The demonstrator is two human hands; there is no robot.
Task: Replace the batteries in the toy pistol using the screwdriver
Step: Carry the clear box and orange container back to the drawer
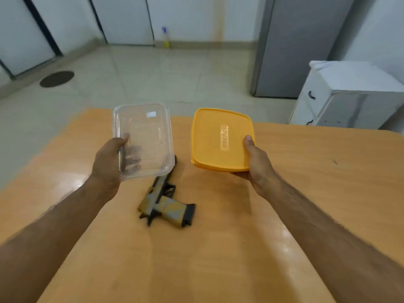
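The toy pistol, grey and tan with a black magazine base, lies on the wooden table between my arms, its barrel running under the clear box. My left hand holds a clear plastic container above the table by its near left edge. My right hand grips a yellow lidded container at its near right corner, thumb on the lid. No screwdriver or batteries show.
Beyond the table's far edge lies a tiled floor with a round drain cover. A white cabinet stands at the right, a grey door behind it. A spray bottle stands by the far wall.
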